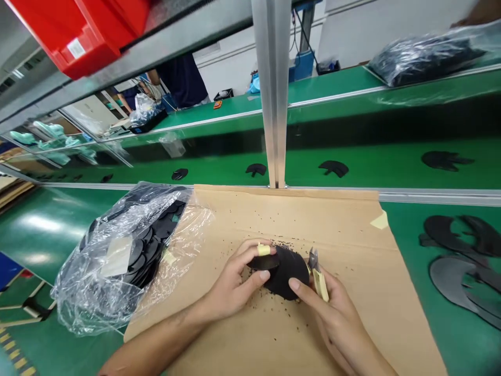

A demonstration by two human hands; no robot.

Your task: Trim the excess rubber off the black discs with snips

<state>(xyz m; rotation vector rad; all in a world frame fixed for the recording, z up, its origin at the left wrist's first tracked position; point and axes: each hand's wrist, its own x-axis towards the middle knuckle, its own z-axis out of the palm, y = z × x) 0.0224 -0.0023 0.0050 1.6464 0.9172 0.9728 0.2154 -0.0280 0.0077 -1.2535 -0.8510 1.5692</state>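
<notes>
Squarely before you, a cardboard sheet [344, 230] covers the green bench [47, 230]. At its left edge a plastic bag [117, 261] bulges with black pieces, so seemingly many remain; a few cut pieces [457, 261] lie well apart at right. Your left hand [230, 284] pinches a black disc [287, 271] over the cardboard, and your right hand [336, 313] grips nippers [314, 259] at its rim. Scattered black crumbs [297, 243] suggest trimming is underway.

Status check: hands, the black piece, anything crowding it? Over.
Left hand pinching black piece at its left edge. Right hand on its right edge, gripping small cutters. Black crumbs across cardboard; bag of black pieces left, apart.
</notes>
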